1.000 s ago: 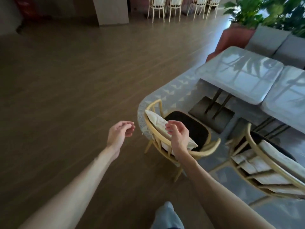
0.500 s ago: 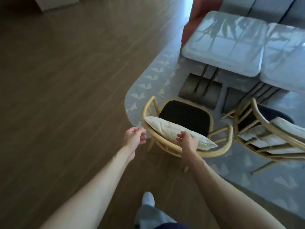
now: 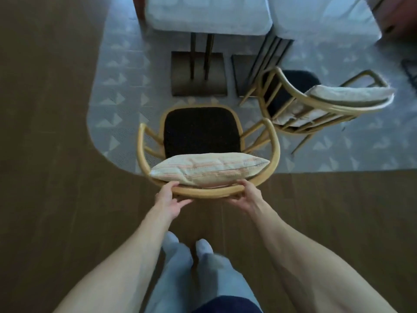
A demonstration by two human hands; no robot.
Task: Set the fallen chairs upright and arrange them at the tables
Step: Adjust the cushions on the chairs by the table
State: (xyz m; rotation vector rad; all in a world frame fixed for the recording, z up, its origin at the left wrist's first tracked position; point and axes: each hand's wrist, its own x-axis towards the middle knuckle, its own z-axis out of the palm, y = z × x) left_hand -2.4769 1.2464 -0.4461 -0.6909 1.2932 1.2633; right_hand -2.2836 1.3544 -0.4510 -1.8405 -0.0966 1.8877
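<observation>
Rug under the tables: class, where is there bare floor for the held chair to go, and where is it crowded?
Free: the rug left of the left table's base. Crowded: the tilted second chair sits right of the held chair, against the right table's base.

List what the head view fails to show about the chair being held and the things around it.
- Held chair: its legs, hidden beneath seat and cushion.
- Left hand and right hand: fingertips tucked under the backrest rail.
- Tables: far sides cut off by the top edge.
- Second chair: blurred.
</observation>
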